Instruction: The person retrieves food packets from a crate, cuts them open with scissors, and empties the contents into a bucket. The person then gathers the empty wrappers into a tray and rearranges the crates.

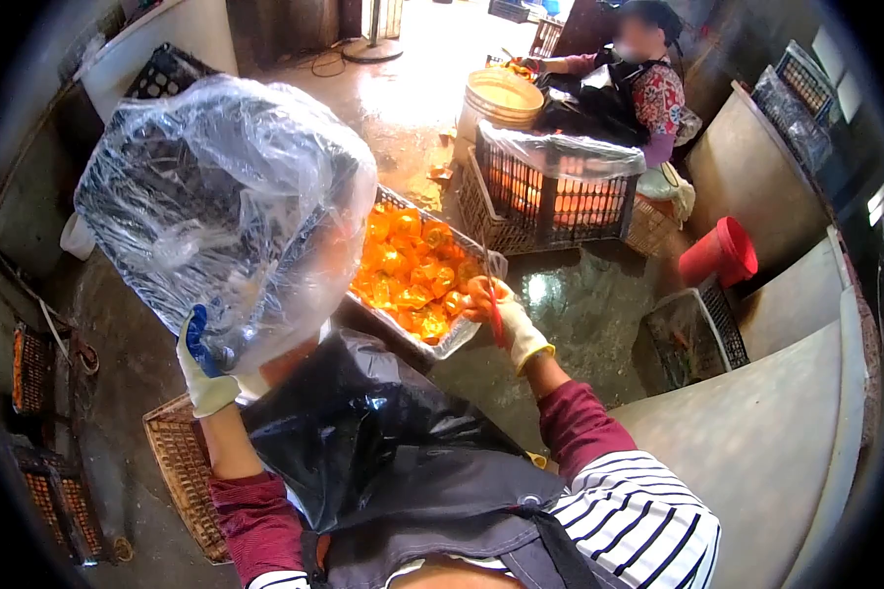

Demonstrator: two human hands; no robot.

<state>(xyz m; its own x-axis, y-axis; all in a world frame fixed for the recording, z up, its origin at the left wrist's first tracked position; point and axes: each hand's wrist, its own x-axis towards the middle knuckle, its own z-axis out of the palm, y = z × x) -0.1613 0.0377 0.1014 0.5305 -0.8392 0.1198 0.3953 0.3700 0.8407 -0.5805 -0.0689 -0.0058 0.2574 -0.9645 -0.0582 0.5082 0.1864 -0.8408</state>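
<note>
My left hand [204, 363], in a white glove with blue on it, grips the lower edge of a crate lined with clear plastic [231, 196]. That crate is raised and tilted at the left, with wrinkled film covering much of it. My right hand [501, 319], in an orange-stained glove with a yellow cuff, is closed around a red-handled tool, seemingly a knife [497, 319], its thin blade pointing up. It is at the right rim of a plastic-lined crate [403, 339] full of glossy orange pieces [413, 270]; whether they are fruit or peel I cannot tell.
Across from me a person [619, 88] sits behind a film-covered black crate [560, 191] of orange items and a pale bucket [501, 98]. To the right are a red bucket [719, 251], a dark crate [692, 339] and pale tubs [756, 393]. A brown crate [182, 461] stands at my left.
</note>
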